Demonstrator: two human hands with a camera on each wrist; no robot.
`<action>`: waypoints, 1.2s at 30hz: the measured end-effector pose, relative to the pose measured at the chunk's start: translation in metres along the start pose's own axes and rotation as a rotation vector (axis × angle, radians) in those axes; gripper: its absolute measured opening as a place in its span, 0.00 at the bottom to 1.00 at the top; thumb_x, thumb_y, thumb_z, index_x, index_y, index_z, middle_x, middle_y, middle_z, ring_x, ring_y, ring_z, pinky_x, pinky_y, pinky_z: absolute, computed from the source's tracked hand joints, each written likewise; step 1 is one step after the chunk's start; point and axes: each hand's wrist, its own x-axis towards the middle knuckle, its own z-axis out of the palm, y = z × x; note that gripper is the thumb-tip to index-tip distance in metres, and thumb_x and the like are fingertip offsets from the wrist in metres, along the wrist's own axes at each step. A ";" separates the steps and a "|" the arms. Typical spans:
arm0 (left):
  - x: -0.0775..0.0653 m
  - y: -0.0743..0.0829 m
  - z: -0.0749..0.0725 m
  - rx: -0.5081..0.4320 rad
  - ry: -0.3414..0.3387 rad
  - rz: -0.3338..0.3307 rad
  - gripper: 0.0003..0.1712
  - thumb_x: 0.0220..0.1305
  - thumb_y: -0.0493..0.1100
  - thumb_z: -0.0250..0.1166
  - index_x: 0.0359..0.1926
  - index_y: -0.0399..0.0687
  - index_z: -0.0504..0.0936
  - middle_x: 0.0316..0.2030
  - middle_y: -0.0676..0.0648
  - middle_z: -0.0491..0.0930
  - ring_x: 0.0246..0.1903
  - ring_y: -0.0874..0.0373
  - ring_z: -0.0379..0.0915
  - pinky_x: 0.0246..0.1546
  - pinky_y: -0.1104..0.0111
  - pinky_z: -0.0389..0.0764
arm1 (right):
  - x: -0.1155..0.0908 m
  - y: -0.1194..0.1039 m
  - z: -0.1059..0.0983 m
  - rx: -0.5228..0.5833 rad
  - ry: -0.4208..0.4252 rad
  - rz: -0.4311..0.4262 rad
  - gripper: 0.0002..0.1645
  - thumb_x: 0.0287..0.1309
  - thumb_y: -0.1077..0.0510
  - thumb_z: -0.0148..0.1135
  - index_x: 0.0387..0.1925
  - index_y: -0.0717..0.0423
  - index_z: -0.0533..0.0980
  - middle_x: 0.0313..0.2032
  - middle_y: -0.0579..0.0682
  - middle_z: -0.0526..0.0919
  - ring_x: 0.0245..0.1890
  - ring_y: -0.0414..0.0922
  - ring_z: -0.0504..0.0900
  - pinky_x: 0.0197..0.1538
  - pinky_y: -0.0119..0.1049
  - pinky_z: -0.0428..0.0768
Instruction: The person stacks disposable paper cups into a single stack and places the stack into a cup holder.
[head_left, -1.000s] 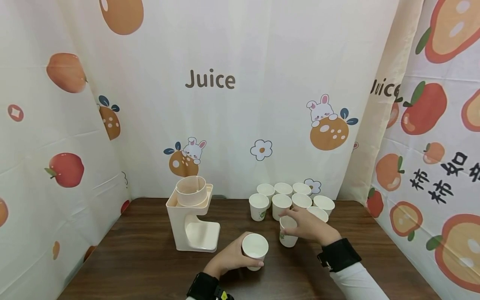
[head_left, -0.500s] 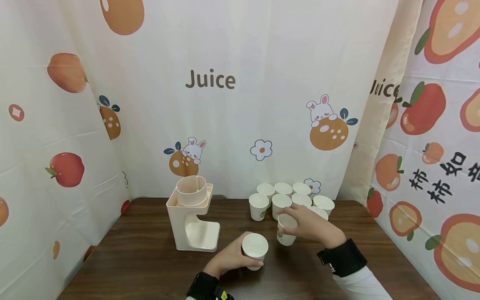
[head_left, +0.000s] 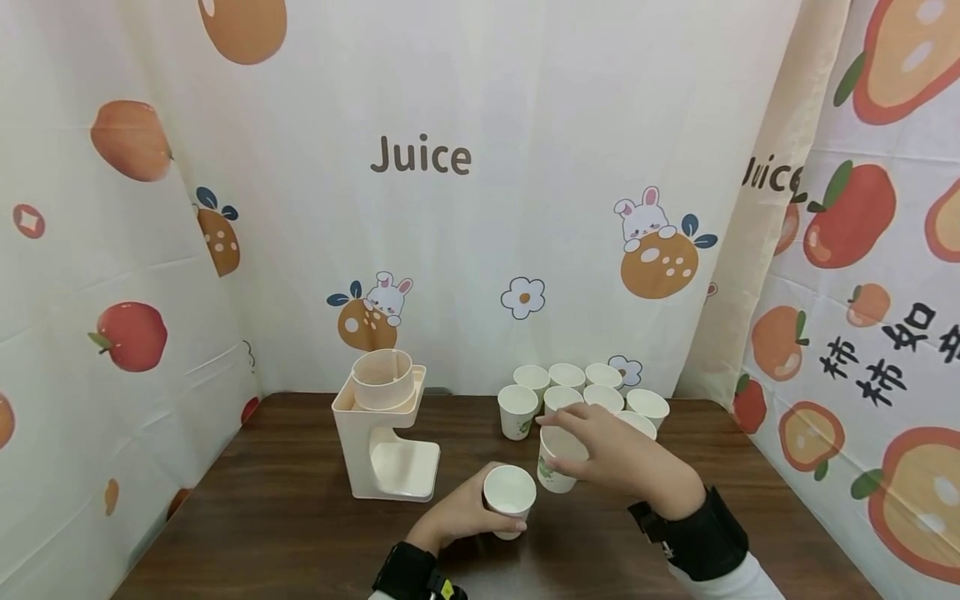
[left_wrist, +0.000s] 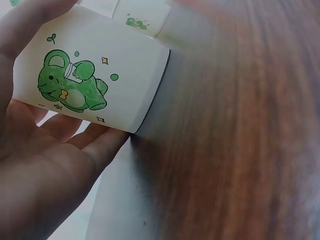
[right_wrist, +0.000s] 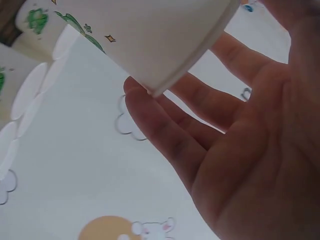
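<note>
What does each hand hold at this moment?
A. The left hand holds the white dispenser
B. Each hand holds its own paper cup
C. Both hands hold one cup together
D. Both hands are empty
B: the left hand grips one paper cup; the right hand grips another cup.

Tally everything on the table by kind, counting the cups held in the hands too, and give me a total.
Left-hand cup, held by the left hand: 1
Right-hand cup, held by the right hand: 1
Standing paper cups on the table: 8
Cream cup stand: 1
Total: 11 things, 10 of them cups.
</note>
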 end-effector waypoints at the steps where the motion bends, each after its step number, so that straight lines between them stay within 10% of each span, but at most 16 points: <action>1: 0.000 0.000 0.000 0.000 -0.001 0.001 0.41 0.53 0.37 0.78 0.65 0.46 0.67 0.52 0.48 0.77 0.52 0.54 0.74 0.53 0.58 0.74 | 0.000 -0.002 -0.001 -0.003 0.008 -0.014 0.26 0.65 0.43 0.66 0.61 0.46 0.77 0.55 0.50 0.79 0.55 0.51 0.77 0.52 0.49 0.78; 19: -0.001 0.000 0.000 -0.022 -0.032 0.020 0.40 0.55 0.37 0.76 0.65 0.48 0.66 0.52 0.48 0.76 0.52 0.52 0.74 0.52 0.58 0.74 | 0.010 -0.023 0.015 0.028 0.075 -0.154 0.25 0.65 0.47 0.67 0.60 0.47 0.77 0.55 0.44 0.78 0.52 0.43 0.78 0.48 0.40 0.80; 36: 0.003 -0.003 -0.001 -0.035 -0.073 0.040 0.43 0.57 0.39 0.75 0.69 0.56 0.63 0.58 0.50 0.74 0.55 0.52 0.73 0.56 0.57 0.71 | 0.021 -0.030 0.037 0.076 -0.052 -0.125 0.26 0.65 0.45 0.67 0.62 0.44 0.76 0.57 0.42 0.76 0.55 0.45 0.76 0.54 0.41 0.77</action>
